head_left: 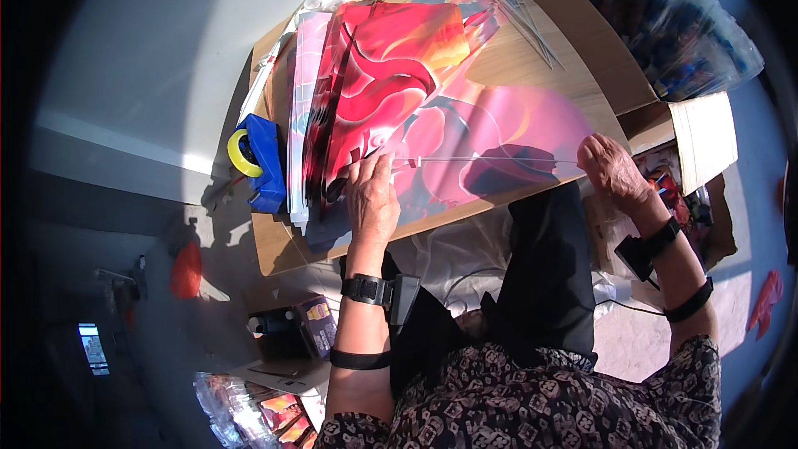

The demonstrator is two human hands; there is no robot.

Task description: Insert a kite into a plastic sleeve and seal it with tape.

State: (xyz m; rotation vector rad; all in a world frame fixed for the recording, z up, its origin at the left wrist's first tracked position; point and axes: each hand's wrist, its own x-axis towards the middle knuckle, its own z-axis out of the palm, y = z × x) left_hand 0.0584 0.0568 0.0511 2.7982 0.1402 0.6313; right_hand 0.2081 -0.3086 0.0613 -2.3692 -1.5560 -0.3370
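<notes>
A: Where do we find the thin white rod?

B: Across the pink sheet, near the front edge of the table, its long axis running left to right between our hands.

A: Which hand is nearer?

B: Our right hand is at the right end, fingertips clamped on it. Our left hand is by the other end, fingers bunched; we cannot tell whether they grip it.

A: Surroundings?

B: Red sheets beyond the left hand; the blue tape dispenser left of them.
</notes>
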